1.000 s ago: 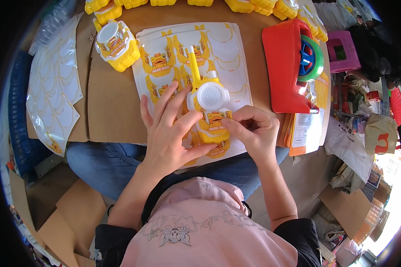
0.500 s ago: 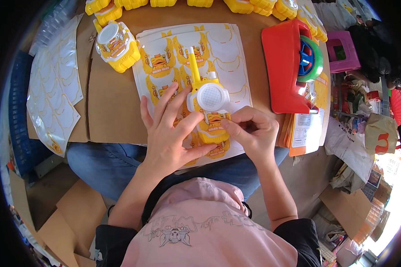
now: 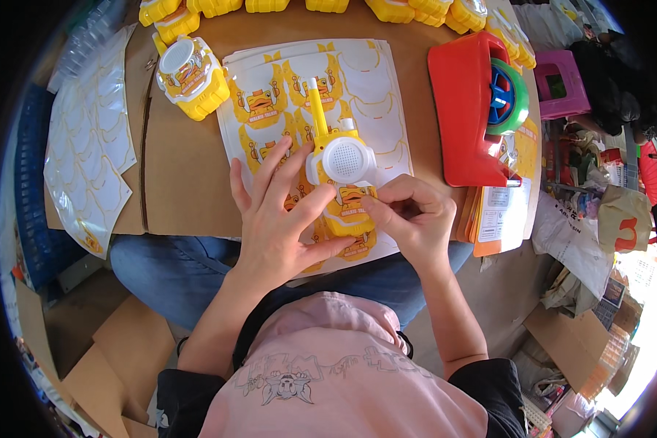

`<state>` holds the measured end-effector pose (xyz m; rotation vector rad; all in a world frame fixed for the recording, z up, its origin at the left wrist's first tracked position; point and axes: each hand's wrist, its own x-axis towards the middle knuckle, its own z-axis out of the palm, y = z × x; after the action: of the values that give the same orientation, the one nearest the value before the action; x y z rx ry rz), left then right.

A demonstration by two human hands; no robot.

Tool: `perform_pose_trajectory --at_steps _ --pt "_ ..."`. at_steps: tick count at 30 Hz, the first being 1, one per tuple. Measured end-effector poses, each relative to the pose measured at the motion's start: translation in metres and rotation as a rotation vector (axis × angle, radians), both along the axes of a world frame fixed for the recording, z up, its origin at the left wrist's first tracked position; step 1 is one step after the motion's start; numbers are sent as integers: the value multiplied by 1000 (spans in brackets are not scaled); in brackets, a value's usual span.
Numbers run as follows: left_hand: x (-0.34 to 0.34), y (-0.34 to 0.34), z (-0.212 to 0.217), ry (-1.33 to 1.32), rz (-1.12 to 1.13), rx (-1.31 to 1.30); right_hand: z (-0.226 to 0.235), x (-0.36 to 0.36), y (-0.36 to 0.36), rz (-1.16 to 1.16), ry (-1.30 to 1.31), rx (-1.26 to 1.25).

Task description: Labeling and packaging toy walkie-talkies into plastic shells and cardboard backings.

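A yellow toy walkie-talkie (image 3: 354, 217) with a white speaker grille and a raised antenna lies face up on a stack of printed sticker sheets (image 3: 376, 80). Its lower front carries a duck sticker (image 3: 352, 198). My left hand (image 3: 274, 212) steadies the toy from the left, its index finger on the sticker's upper left corner and its thumb against the toy's bottom end; the other fingers spread over the sheets. On the right, my right hand (image 3: 414, 217) pinches thumb and index finger together at the sticker's right edge. Those fingertips partly cover that edge.
A second toy walkie-talkie (image 3: 193, 77) sits at the upper left; several more yellow ones (image 3: 328, 4) line the far edge. A red tape dispenser (image 3: 463, 109) with a green roll stands right of the sheets. Peeled sticker sheets (image 3: 87, 153) lie left on the cardboard top (image 3: 179, 175).
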<state>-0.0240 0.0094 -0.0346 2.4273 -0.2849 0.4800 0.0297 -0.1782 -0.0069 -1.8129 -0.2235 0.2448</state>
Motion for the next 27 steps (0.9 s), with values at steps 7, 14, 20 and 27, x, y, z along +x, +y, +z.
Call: perform_pose_trajectory --at_steps 7,14,20,27 --pt "0 0 3 28 5 15 2 0 1 10 -30 -22" --pt "-1 -1 3 31 7 13 3 -1 3 13 -90 -60" --pt "-1 -1 3 40 16 30 5 -1 7 19 -251 -142" --pt "0 0 4 27 14 16 7 -3 10 30 -593 -374"
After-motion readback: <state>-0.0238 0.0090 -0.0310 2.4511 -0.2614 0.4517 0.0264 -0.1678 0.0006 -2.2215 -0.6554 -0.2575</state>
